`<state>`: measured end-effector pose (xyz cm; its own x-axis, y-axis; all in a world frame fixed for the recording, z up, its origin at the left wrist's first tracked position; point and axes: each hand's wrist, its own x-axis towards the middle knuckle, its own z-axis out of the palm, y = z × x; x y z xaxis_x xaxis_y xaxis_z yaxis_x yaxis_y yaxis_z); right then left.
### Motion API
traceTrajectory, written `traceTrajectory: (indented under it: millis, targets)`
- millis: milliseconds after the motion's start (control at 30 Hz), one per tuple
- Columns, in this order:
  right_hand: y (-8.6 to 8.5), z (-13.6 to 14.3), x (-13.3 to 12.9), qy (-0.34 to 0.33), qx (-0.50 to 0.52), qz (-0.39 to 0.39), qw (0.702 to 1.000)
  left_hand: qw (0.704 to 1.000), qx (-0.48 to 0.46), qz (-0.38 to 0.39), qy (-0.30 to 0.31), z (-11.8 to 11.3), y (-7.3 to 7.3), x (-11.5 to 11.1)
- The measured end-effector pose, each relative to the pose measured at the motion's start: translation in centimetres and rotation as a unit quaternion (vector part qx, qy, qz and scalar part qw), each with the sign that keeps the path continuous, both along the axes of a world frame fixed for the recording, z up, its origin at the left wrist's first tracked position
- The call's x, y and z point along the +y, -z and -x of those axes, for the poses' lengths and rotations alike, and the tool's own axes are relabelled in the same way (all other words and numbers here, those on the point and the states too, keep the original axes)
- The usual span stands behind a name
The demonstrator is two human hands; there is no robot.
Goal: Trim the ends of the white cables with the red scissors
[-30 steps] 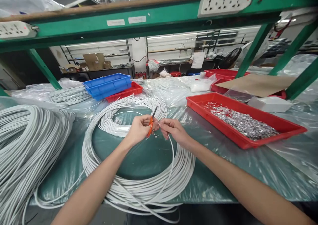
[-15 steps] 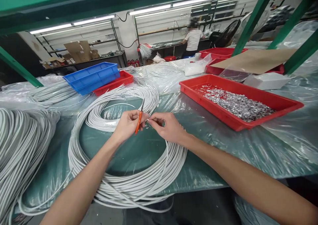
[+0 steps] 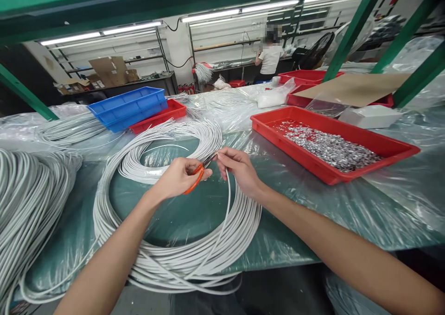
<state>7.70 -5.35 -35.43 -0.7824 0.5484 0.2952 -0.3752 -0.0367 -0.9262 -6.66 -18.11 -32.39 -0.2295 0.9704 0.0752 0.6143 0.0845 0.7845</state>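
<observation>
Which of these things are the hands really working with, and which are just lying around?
In use:
left hand holding orange-handled cutters
right hand pinching white cable end
cable coil

Lying about:
red tray of metal bits
blue tray
cardboard sheet
cable bundle

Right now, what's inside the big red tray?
The big red tray holds a heap of small shiny metal pieces, spread along its middle. Whatever lies under the heap is covered; the tray floor shows only around the edges.

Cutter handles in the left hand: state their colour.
Orange cutter handles, clearest in the head view.
</observation>
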Motion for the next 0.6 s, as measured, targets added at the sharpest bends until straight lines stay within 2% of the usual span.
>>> traceTrajectory:
  millis: [300,600]
  targets:
    - [0.4,0.22,0.45,0.018,0.006,-0.093,0.995,1.0,-0.018,0.02,0.013,-0.02,-0.49,-0.25]
    - [0.4,0.22,0.94,0.033,0.006,-0.171,0.985,1.0,0.025,0.018,0.008,0.16,-0.4,-0.43]
